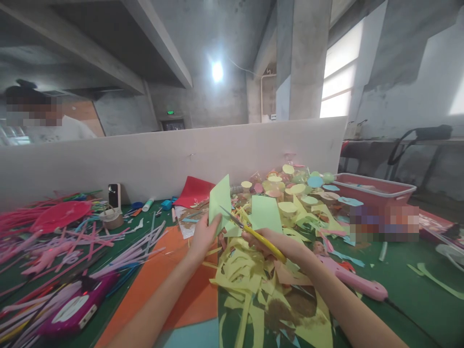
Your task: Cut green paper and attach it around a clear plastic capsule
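My left hand (209, 231) pinches the lower edge of a light green sheet of paper (219, 197), which stands upright. My right hand (272, 244) is wrapped round the handles of yellow scissors (259, 238). Their metal blades reach the paper's right side, just above my left fingers. Below both hands lies a heap of yellow-green paper scraps (242, 270). Another light green sheet (266, 212) rests behind my right hand. Under my left forearm is an orange sheet (177, 285).
Pink pipe cleaners (87, 241), a purple device (79, 304) and a phone (114, 195) lie left. At right are a pink glue gun (355, 280) with a cord and a pink basket (375, 188). A white partition (163, 154) crosses the back; a person (61, 128) is beyond it.
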